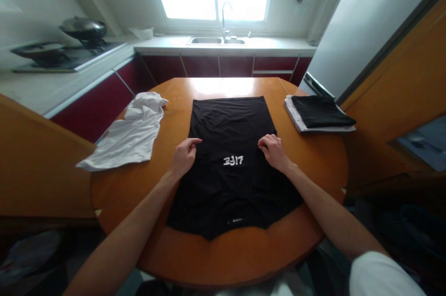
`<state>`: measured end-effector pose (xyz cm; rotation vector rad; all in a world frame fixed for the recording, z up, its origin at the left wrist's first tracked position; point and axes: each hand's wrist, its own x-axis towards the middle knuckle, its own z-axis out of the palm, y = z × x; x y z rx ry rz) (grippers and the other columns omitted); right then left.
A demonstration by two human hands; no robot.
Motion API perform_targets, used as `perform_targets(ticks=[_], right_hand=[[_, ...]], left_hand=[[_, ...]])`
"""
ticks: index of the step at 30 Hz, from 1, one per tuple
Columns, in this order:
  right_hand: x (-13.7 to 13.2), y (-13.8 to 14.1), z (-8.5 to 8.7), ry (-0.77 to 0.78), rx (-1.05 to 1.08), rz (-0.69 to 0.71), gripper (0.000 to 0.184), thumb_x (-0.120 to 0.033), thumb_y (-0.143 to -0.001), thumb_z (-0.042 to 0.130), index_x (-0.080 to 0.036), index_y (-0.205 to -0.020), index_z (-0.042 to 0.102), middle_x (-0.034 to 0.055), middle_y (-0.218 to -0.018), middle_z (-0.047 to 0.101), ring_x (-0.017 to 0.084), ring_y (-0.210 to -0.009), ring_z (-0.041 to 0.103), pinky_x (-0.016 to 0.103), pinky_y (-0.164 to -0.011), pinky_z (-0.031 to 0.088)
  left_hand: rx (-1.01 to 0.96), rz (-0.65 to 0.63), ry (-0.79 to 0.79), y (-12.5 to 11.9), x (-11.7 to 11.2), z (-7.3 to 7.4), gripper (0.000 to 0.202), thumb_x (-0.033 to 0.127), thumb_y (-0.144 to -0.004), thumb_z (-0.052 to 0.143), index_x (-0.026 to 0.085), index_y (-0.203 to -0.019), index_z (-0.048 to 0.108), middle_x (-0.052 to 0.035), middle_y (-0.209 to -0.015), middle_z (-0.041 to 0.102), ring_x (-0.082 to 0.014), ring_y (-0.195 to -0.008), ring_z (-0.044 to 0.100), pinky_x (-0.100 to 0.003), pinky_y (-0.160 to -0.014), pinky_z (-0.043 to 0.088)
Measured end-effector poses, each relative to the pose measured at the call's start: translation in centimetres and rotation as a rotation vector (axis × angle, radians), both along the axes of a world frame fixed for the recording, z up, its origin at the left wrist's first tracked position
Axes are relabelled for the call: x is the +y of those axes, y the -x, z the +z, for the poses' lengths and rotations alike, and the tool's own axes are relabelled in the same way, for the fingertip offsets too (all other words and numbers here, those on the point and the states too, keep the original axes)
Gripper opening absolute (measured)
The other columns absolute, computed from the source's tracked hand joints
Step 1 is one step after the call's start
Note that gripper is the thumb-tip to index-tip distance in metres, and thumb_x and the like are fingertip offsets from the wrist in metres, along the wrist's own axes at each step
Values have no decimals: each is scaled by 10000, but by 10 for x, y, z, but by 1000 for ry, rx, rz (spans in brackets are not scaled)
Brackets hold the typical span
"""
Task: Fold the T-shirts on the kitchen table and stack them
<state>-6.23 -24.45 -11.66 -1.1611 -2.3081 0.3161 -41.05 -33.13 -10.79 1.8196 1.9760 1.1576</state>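
Observation:
A black T-shirt point(232, 124) lies spread on the round wooden table point(230, 259), its collar towards me and its hem towards the window. White lettering marks its middle, upside down from here. At the shirt's left side, my left hand point(184, 157) is closed on the fabric, with the index finger reaching over the cloth. Opposite it, my right hand point(274, 151) pinches the shirt near its right edge, thumb and fingertips together. Cloth directly under both hands is hidden.
A crumpled white garment point(135, 133) lies at the table's left. On the right sits a stack of folded clothes point(318, 112), black on top of white. Beyond the table are a counter with a sink point(207, 40), a stove point(75, 56) with pans, and a fridge point(369, 17).

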Motion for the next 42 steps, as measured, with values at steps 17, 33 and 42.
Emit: perform_targets(ticks=[17, 33, 42], right_hand=[[51, -61, -17, -42, 166, -292, 319, -236, -917, 543, -146, -1174, 708, 147, -1224, 710, 274, -1179, 608, 436, -1061, 441], [55, -54, -34, 47, -64, -452, 528, -382, -929, 604, -150, -1402, 588, 194, -1486, 520, 338, -1378, 447, 494, -1112, 390], [55, -55, -40, 62, -85, -494, 576, -451, -914, 633, -147, -1400, 584, 210, -1484, 516, 359, -1380, 434, 501, -1108, 366]], left_hand=[[-21, -21, 9, 0, 1, -4, 334, 235, -886, 468, 176, -1090, 726, -79, -1112, 749, -251, -1030, 690, -404, -964, 538], [-39, -22, 22, 2, 2, -7, 334, 286, -891, 477, 178, -1093, 721, -87, -1106, 751, -263, -1030, 697, -418, -968, 539], [-11, -28, 20, 3, 2, -7, 334, 321, -887, 477, 190, -1075, 720, -79, -1094, 751, -265, -1029, 697, -407, -970, 538]])
